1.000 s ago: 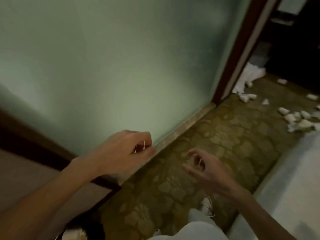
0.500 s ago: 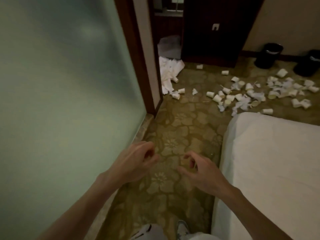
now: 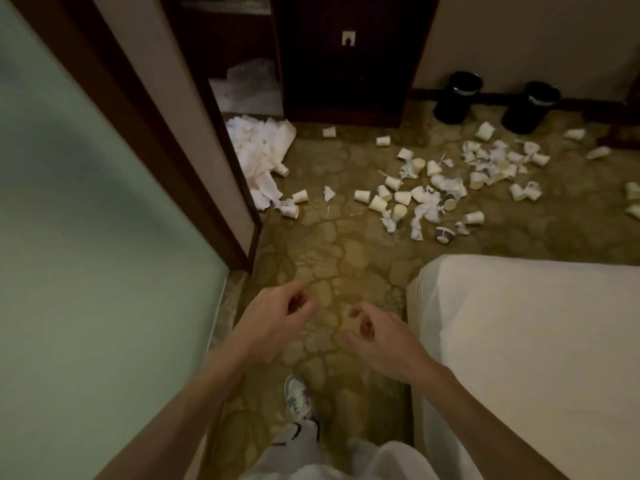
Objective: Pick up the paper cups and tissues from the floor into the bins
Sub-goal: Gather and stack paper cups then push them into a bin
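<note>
Looks like a hotel rm, or a bedroom: white bed (image 3: 519,341), patterned carpet (image 3: 346,251) on the floor, frosted glass wall (image 3: 86,220) at left, dark wood cabinet (image 3: 346,81) & two black bins (image 3: 457,97) standing at the far side.

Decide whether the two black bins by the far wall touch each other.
Apart: the head view shows carpet and skirting between the left-hand bin and the right-hand bin.
</note>
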Action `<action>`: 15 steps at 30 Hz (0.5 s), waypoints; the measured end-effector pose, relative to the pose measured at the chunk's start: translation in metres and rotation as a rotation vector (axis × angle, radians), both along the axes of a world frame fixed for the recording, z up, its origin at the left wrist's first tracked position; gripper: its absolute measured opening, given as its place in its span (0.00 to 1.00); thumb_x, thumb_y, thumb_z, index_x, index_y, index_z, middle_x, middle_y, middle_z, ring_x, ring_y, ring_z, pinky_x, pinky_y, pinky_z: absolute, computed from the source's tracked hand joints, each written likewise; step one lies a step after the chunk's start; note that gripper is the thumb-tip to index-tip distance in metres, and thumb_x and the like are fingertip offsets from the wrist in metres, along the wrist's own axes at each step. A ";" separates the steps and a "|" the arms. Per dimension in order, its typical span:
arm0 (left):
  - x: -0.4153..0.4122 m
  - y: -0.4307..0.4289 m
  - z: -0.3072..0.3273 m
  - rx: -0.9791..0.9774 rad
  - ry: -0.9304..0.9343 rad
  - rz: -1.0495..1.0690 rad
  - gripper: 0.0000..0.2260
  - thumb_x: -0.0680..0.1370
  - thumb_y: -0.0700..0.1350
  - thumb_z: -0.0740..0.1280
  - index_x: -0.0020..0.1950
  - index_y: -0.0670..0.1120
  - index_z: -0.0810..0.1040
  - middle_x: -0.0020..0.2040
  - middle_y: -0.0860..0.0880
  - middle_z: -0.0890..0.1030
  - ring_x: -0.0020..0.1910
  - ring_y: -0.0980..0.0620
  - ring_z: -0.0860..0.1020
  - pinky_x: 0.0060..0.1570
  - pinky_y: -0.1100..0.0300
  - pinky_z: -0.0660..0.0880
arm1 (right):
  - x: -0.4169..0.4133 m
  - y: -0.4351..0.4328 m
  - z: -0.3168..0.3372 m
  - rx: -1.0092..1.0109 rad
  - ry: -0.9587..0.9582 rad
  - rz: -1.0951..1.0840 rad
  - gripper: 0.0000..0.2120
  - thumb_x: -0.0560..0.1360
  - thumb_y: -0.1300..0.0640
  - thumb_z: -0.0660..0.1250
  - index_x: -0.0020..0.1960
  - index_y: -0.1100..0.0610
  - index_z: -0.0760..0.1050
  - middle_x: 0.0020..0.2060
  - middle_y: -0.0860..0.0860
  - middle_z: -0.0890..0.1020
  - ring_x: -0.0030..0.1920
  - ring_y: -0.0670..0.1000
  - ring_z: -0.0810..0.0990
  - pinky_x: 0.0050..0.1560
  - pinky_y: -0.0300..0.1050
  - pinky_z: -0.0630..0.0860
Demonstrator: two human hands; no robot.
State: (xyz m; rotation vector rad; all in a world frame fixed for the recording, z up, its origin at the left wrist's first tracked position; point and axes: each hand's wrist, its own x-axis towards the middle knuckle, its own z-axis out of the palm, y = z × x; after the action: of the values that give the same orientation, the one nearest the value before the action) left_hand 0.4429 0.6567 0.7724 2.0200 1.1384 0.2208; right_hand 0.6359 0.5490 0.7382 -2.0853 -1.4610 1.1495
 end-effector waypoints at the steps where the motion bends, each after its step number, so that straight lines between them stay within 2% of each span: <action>1: 0.009 0.023 -0.001 -0.007 -0.005 -0.001 0.14 0.77 0.56 0.64 0.35 0.52 0.69 0.32 0.59 0.75 0.30 0.60 0.72 0.32 0.64 0.69 | 0.006 0.021 -0.001 -0.017 -0.003 -0.015 0.15 0.73 0.35 0.64 0.54 0.40 0.69 0.42 0.39 0.73 0.41 0.40 0.73 0.37 0.34 0.67; 4: 0.040 0.087 -0.007 -0.036 0.026 -0.026 0.13 0.78 0.54 0.65 0.36 0.51 0.71 0.30 0.56 0.74 0.29 0.59 0.71 0.31 0.60 0.68 | 0.028 0.078 -0.007 -0.035 0.021 -0.079 0.14 0.74 0.37 0.66 0.55 0.41 0.69 0.44 0.40 0.75 0.43 0.41 0.75 0.38 0.35 0.69; 6: 0.063 0.124 -0.010 -0.055 0.028 -0.042 0.14 0.78 0.53 0.65 0.34 0.52 0.70 0.30 0.58 0.75 0.30 0.60 0.72 0.31 0.62 0.67 | 0.045 0.110 -0.012 -0.037 0.037 -0.149 0.13 0.74 0.38 0.67 0.55 0.41 0.70 0.44 0.41 0.77 0.43 0.41 0.76 0.37 0.35 0.69; 9: 0.106 0.179 -0.020 -0.093 0.052 -0.077 0.13 0.79 0.52 0.66 0.35 0.51 0.71 0.31 0.56 0.75 0.31 0.59 0.72 0.35 0.58 0.70 | 0.079 0.158 -0.022 -0.054 0.052 -0.217 0.11 0.74 0.38 0.66 0.52 0.41 0.70 0.43 0.42 0.78 0.41 0.41 0.77 0.34 0.32 0.69; 11: 0.135 0.216 -0.032 -0.138 0.079 -0.093 0.12 0.79 0.53 0.66 0.36 0.51 0.72 0.33 0.54 0.76 0.31 0.58 0.73 0.36 0.56 0.72 | 0.105 0.192 -0.034 -0.051 0.053 -0.235 0.09 0.75 0.39 0.66 0.50 0.42 0.71 0.41 0.42 0.78 0.40 0.41 0.77 0.33 0.31 0.68; 13: 0.164 0.254 -0.045 -0.167 0.121 -0.105 0.11 0.79 0.53 0.65 0.38 0.52 0.74 0.34 0.54 0.77 0.32 0.58 0.74 0.34 0.58 0.71 | 0.135 0.230 -0.048 -0.060 0.048 -0.231 0.09 0.75 0.39 0.66 0.49 0.41 0.70 0.41 0.41 0.78 0.40 0.41 0.77 0.33 0.31 0.68; 15: 0.195 0.291 -0.058 -0.173 0.149 -0.068 0.12 0.80 0.53 0.65 0.38 0.51 0.74 0.35 0.52 0.78 0.34 0.55 0.75 0.33 0.57 0.71 | 0.168 0.272 -0.059 -0.084 0.056 -0.203 0.07 0.75 0.41 0.67 0.49 0.41 0.70 0.41 0.42 0.78 0.40 0.42 0.78 0.36 0.35 0.73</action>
State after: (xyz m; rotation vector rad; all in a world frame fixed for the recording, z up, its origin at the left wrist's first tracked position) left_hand 0.6376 0.9478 0.7146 1.9421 1.1369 -0.0625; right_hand 0.8036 0.8210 0.6792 -2.1806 -1.1630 1.1968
